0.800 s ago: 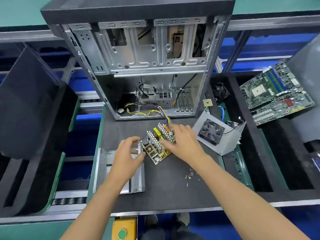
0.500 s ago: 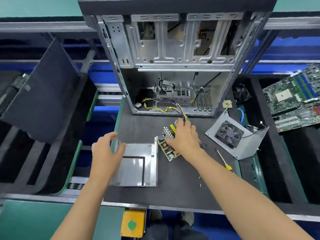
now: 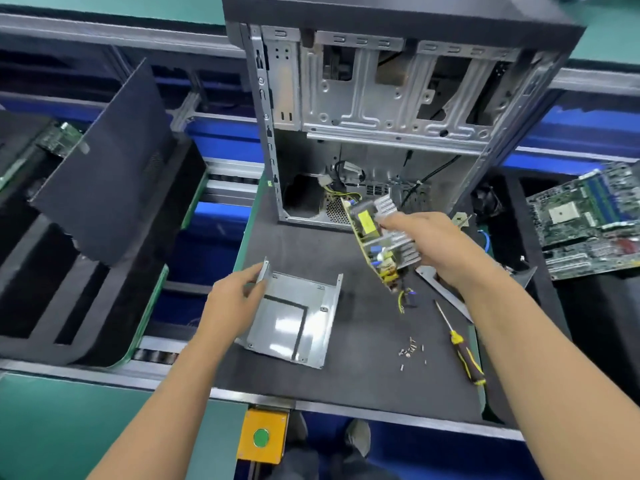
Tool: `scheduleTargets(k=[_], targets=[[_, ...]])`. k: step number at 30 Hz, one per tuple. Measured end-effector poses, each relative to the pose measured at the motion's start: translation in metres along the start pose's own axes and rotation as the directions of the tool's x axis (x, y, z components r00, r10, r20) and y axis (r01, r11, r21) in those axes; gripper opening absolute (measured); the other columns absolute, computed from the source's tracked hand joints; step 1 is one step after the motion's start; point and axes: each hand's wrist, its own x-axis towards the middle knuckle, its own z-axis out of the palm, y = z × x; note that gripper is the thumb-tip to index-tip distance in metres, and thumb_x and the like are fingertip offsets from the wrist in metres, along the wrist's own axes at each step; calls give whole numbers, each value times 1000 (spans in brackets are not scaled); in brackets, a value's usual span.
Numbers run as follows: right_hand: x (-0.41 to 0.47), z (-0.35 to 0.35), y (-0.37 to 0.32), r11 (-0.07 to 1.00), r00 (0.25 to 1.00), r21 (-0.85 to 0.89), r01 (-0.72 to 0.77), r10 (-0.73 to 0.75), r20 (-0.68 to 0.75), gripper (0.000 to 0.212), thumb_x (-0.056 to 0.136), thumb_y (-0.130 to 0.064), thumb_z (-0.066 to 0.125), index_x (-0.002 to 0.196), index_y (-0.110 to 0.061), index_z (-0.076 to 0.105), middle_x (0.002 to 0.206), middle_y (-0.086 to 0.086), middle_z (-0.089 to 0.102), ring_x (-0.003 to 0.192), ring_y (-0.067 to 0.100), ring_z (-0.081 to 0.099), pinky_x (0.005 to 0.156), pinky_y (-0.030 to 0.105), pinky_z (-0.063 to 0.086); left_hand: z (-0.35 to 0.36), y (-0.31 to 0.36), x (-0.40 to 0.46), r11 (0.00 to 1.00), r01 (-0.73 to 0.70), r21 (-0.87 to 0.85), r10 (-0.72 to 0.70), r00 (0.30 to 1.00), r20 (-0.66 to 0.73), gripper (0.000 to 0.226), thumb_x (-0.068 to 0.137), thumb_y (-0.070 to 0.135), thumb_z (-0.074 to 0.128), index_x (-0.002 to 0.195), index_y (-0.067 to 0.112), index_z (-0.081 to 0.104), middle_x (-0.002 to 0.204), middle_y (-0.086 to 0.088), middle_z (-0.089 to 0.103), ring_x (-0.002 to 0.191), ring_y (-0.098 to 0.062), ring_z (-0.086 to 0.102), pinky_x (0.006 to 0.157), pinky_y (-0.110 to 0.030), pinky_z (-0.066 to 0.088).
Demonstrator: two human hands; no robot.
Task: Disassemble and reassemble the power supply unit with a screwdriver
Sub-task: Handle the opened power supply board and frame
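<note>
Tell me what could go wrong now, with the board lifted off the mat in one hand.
The right hand holds the circuit board tilted in the air; its dangling wires could snag. The loose screws lie unprotected near the screwdriver; a sweeping forearm might scatter them. The left hand grips the metal tray by a thin edge.

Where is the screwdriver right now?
In the head view the screwdriver lies untouched on the dark mat, right of centre, below the right hand, with the loose screws just to its left.
</note>
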Motion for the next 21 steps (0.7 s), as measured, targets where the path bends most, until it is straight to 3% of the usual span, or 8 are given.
scheduleTargets(k=[3, 5, 8, 12, 16, 18, 21], targets=[[-5, -2, -7, 984, 986, 171, -39, 10, 167, 45, 55, -54, 78, 86, -23, 80, 83, 4, 74, 66, 18, 68, 64, 30, 55, 9, 18, 16, 1000, -25, 3, 25, 999, 48, 30, 95, 28, 64, 125, 35, 67, 97, 17, 70, 92, -8, 66, 85, -33, 55], [-3, -3, -5, 972, 978, 232, -47, -3, 210, 33, 54, -52, 76, 76, -27, 78, 76, 1, 72, 62, 14, 66, 63, 29, 55, 18, 31, 26, 996, -36, -77, 40, 998, 52, 30, 95, 23, 65, 125, 25, 68, 107, 10, 71, 96, -7, 65, 89, -24, 51], [-1, -5, -2, 972, 980, 233, -30, -17, 197, 37, 55, -53, 77, 80, -25, 80, 83, 1, 74, 68, 15, 68, 65, 31, 55, 24, 38, 26, 974, -24, -227, 29, 999, 18, 23, 98, 23, 61, 118, 22, 71, 105, 10, 73, 92, 2, 66, 80, -4, 45], [1, 0, -4, 995, 987, 90, 36, -49, 155, 58, 58, -56, 84, 104, -20, 77, 99, -2, 77, 84, 15, 74, 73, 29, 58, 19, 13, 4, 933, 45, -356, -76, 994, -73, 16, 99, 27, 57, 108, 32, 69, 103, 14, 72, 99, -4, 67, 92, -28, 52], [4, 22, -8, 994, 980, 108, 6, -28, 198, 61, 60, -53, 84, 109, -18, 74, 105, 1, 76, 96, 21, 73, 92, 43, 54, 28, -15, -20, 910, 136, -392, -158, 987, -25, 9, 96, 36, 63, 102, 35, 70, 100, 14, 72, 97, -9, 68, 94, -36, 54], [7, 34, -10, 994, 992, 112, -2, -12, 126, 72, 61, -58, 84, 117, -18, 67, 115, 1, 71, 106, 23, 67, 96, 45, 52, 33, -20, -25, 907, 133, -399, -150, 989, -11, 7, 93, 34, 67, 97, 40, 70, 95, 17, 73, 94, -5, 70, 92, -33, 55], [12, 44, -11, 993, 988, -46, 108, -112, -104, 73, 65, -60, 83, 120, -21, 54, 112, -9, 57, 105, 13, 56, 80, 31, 47, 35, -23, -23, 923, 123, -364, -153, 987, -53, 18, 93, 26, 68, 89, 44, 69, 85, 23, 73, 85, -1, 70, 88, -28, 55]])
